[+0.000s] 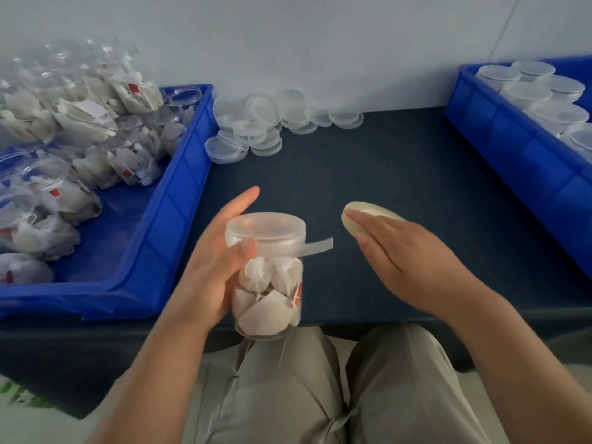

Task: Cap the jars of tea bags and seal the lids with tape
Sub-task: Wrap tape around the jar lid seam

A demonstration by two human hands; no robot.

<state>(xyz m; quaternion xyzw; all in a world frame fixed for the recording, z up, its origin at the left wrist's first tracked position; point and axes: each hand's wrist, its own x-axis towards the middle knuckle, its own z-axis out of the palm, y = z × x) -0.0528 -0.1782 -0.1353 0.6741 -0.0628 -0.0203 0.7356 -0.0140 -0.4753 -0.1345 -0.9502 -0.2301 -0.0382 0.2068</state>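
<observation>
A clear jar (pixel 272 293) full of white tea bags stands upright over the table's front edge, capped with a translucent lid (pixel 266 227). My left hand (pixel 217 261) holds the jar from the left, thumb pressed on the lid's rim. A strip of clear tape (pixel 317 246) runs around the rim, and its free end sticks out to the right. To the right of the jar, my right hand (pixel 400 251) holds a roll of tape (pixel 362 213), with its fingers lying across the roll.
A blue bin (pixel 179 193) at the left holds several uncapped jars of tea bags (pixel 80 123). Loose clear lids (pixel 262 123) lie piled at the back of the dark table (pixel 384 174). A second blue bin (pixel 512 149) at the right holds capped jars (pixel 541 91).
</observation>
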